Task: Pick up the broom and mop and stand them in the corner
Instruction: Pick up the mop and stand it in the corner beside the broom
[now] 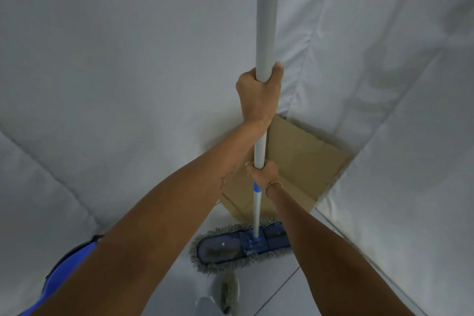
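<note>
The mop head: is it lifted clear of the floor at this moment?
No. The mop head lies flat on the tiled floor in front of the cardboard, while both hands hold the handle upright.

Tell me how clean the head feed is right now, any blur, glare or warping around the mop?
Head view: dim, even light, no glare; wide-angle warping bends the fabric walls and swells the mop handle near the lens; mop head is soft but readable; both hands sharp enough.

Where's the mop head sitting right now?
In the head view the mop head lies flat on the floor at lower centre, just in front of the cardboard sheet in the corner, between the person's two forearms.
</note>
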### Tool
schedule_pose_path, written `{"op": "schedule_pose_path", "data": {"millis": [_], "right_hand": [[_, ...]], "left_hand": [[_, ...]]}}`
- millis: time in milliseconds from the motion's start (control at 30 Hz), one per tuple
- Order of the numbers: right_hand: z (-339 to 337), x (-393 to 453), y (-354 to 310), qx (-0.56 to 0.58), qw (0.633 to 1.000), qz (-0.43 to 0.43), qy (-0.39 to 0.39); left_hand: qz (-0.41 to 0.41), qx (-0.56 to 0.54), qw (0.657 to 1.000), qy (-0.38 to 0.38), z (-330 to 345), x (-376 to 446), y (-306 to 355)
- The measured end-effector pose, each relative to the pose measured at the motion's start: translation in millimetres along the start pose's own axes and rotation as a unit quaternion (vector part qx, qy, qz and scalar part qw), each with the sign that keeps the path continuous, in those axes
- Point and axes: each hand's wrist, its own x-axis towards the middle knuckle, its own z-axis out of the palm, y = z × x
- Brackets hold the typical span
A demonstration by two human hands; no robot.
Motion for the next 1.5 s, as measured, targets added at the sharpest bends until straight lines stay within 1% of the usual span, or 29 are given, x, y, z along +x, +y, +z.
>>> {"op": "schedule_pose_path", "data": {"millis": [133,367,500,633,800,867,1000,1167,1400,1500], "right_hand": [[-19.0,61.4,-9.2,0.000,1.000,-0.010,-0.010],[-37.8,191.1,-35.2,-0.011,1.000,-0.004,-0.007],[-41.3,258.2,-50.7,-0.010,1.000,-0.001,-0.017],[-42.2,299.4,-57.0,-0.016,0.999,0.008,-0.038],[-39.8,348.3,-62.0,-0.021,0.996,0.007,-0.081],[-38.2,363.6,-63.5,-0.015,0.994,0.003,-0.112],[-34.3,396.5,-60.1,-0.044,0.983,-0.009,-0.179],[-29.1,422.3,-57.3,-0.058,0.969,-0.013,-0.239],[-5.7,456.2,-55.4,-0.068,0.958,-0.010,-0.277],[3.0,471.4,-54.8,-0.073,0.958,0.007,-0.278]], "left_hand": [[0.008,0.002,1.000,-0.005,39.5,45.1,-33.4],[0.004,0.013,1.000,0.020,106.8,151.7,-84.2],[0.005,0.021,0.999,0.039,133.7,213.0,-108.0],[-0.008,0.029,0.998,0.054,148.7,247.8,-134.1],[-0.013,0.049,0.994,0.095,159.0,286.3,-161.2],[-0.010,0.059,0.991,0.117,161.9,297.1,-168.9],[-0.014,0.084,0.982,0.166,170.6,314.8,-185.6],[-0.017,0.115,0.971,0.210,169.7,329.2,-202.7],[-0.030,0.130,0.966,0.222,157.8,354.5,-232.1],[-0.038,0.136,0.968,0.207,153.4,367.3,-249.9]]}}
